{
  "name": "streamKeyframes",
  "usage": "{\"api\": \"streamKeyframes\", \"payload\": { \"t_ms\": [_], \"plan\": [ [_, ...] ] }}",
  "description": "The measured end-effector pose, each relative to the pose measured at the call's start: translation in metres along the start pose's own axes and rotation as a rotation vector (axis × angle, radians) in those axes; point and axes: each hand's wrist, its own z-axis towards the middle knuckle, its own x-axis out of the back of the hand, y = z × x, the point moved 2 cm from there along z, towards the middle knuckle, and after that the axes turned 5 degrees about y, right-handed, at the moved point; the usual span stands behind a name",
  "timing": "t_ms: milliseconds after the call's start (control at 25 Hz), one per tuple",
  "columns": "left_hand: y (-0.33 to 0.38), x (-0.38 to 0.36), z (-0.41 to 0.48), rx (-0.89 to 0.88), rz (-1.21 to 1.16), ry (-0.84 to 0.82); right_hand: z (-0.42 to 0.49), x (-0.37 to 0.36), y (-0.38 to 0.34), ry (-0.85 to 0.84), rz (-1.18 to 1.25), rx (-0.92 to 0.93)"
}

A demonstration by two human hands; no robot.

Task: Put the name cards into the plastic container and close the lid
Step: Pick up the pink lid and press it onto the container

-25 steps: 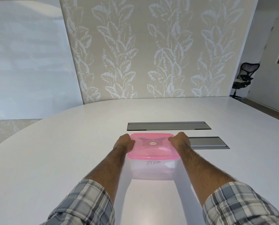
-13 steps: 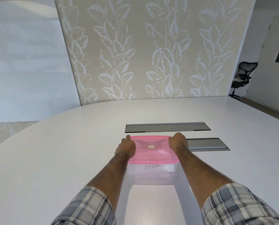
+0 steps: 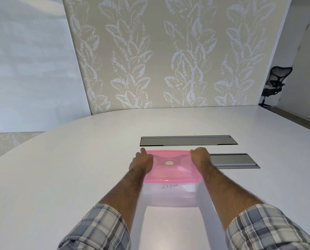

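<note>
Head view. The plastic container (image 3: 168,197), clear-walled, stands upright on the white surface (image 3: 69,177), centred in front of the person. Its pink lid (image 3: 172,166) lies level on top and covers the whole opening. The longer side appears to run left to right, parallel to the two grey recessed panels (image 3: 188,141) beyond it; one broad wall faces the person. Through that wall a name card (image 3: 169,186) with handwritten lettering shows, just under the lid's near rim.

The left hand (image 3: 141,162) sits on the lid's far left corner and the right hand (image 3: 200,156) on its far right corner. Each has its fingers bent over the lid's edge, with the fingertips hidden from view.

The container's far edge lies just short of the longer panel; the shorter panel (image 3: 233,160) lies just beside the right hand. Broad bare surface extends to the left, to the right and towards the person. The surface's curved far edge lies well beyond, before a leaf-patterned wall (image 3: 168,60).
</note>
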Motion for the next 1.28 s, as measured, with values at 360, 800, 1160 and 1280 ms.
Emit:
{"api": "streamKeyframes", "payload": {
  "t_ms": [360,800,1160,1280],
  "plan": [
    [0.005,0.002,0.019,-0.021,0.039,0.059,0.006,-0.003,0.004,0.025,-0.042,0.046],
    [-0.008,0.000,0.039,-0.042,-0.028,0.017,0.007,-0.010,0.003,0.050,-0.076,0.020],
    [-0.003,0.006,0.025,-0.074,0.109,0.107,0.007,-0.011,0.005,0.054,-0.063,0.015],
    [0.012,0.010,0.006,-0.176,0.222,0.144,0.005,-0.010,0.003,0.050,-0.069,0.011]
  ]
}}
